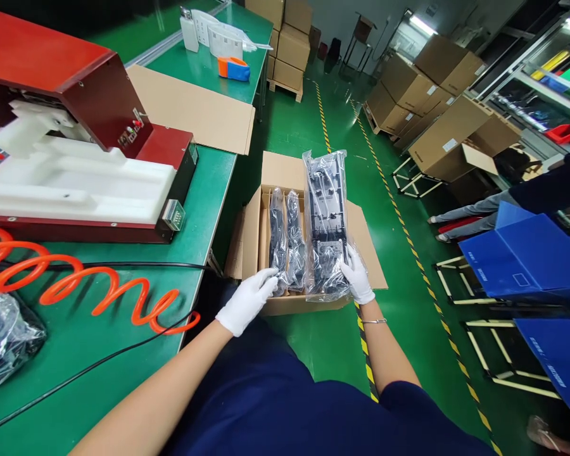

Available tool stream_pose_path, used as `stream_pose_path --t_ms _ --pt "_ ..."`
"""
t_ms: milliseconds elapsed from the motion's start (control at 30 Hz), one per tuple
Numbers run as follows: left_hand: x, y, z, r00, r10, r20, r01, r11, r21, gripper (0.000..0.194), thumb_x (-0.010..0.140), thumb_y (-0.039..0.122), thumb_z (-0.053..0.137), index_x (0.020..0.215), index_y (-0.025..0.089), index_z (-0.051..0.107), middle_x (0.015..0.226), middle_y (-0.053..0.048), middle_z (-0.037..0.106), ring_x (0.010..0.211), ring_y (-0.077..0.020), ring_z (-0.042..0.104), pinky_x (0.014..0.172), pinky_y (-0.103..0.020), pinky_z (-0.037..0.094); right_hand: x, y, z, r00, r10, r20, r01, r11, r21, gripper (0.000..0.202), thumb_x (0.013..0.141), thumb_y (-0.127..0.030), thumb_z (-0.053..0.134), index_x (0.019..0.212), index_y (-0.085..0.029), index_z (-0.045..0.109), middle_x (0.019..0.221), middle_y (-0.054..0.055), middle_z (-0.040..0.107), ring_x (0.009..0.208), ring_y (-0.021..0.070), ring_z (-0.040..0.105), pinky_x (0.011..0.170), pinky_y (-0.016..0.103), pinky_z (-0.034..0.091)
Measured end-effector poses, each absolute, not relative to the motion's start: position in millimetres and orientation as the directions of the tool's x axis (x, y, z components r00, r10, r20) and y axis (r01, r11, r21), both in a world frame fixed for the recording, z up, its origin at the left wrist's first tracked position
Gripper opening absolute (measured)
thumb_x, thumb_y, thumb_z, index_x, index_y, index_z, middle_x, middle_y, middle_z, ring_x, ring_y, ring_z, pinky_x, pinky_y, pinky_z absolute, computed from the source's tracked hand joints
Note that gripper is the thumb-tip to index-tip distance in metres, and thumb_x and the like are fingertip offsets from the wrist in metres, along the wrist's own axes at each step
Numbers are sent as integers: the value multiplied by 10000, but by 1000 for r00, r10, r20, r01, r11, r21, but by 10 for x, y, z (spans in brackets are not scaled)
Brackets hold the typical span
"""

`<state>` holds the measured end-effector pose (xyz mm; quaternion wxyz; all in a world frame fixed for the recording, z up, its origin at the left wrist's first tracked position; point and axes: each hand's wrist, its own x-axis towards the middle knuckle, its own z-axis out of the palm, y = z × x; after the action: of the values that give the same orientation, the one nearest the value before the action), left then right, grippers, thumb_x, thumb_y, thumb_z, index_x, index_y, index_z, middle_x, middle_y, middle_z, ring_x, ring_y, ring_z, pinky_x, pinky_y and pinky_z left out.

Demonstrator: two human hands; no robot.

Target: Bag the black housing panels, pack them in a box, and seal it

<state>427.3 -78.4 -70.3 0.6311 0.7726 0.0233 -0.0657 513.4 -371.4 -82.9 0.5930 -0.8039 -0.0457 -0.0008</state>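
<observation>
My right hand (358, 273), in a white glove, grips the lower right edge of a black plastic part in a clear bag (327, 221). This long, flat part is tilted up over the right side of an open cardboard box (285, 308). My left hand (249, 301), also gloved, has its fingers closed at the near end of another bagged black part (278, 231), which stands on edge in the box. Beside it a further bagged part (294, 237) sits in its own slot between cardboard dividers. The box's flaps are folded outward.
On the green workbench (209, 190) at left stand a red machine with a white cradle (76, 183), a coiled orange hose (118, 285) and a flat cardboard sheet (194, 111). Stacked cartons (403, 88), blue boxes (527, 253) and a person's legs (475, 218) are at right.
</observation>
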Motion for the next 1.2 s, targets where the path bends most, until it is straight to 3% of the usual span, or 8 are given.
stream_pose_path --t_ms 200,500,733,1000,1200 --pt "4262 -786 -735 991 -38 -126 118 -167 979 437 885 471 559 1175 166 676 1119 -102 737 979 -232 697 962 -399 535 5148 -3728 -853 995 82 63 84 -282 -956 737 831 -484 608 1495 -243 400 1535 73 435 1445 223 375 1236 431 265" --pt "4270 -784 -719 985 -71 -160 141 -217 966 499 903 495 494 1224 138 630 1241 -138 687 1074 -257 670 990 -423 517 5142 -3684 -803 994 93 51 74 -266 -961 777 827 -510 619 1512 -235 378 1550 84 416 1419 246 415 1212 434 315" --pt "4275 -776 -723 983 -88 -162 140 -217 966 522 900 517 480 1238 142 616 1245 -133 683 1109 -263 659 1009 -414 507 5150 -3713 -860 996 71 60 76 -241 -968 745 823 -471 644 1480 -197 424 1547 97 422 1445 237 376 1242 409 258" --pt "4278 -777 -710 985 -80 -154 130 -247 960 500 903 502 474 1218 144 627 1261 -127 680 1188 -273 620 1086 -431 448 5169 -3730 -897 992 76 100 117 -262 -958 736 823 -514 655 1464 -214 453 1562 91 400 1463 265 340 1252 456 221" --pt "4281 -775 -687 979 -98 -179 147 -269 952 497 918 471 447 1251 137 604 1236 -135 687 1120 -265 655 1028 -424 489 5174 -3736 -909 992 93 83 106 -268 -958 732 827 -478 644 1473 -207 432 1556 103 403 1418 261 411 1230 453 280"
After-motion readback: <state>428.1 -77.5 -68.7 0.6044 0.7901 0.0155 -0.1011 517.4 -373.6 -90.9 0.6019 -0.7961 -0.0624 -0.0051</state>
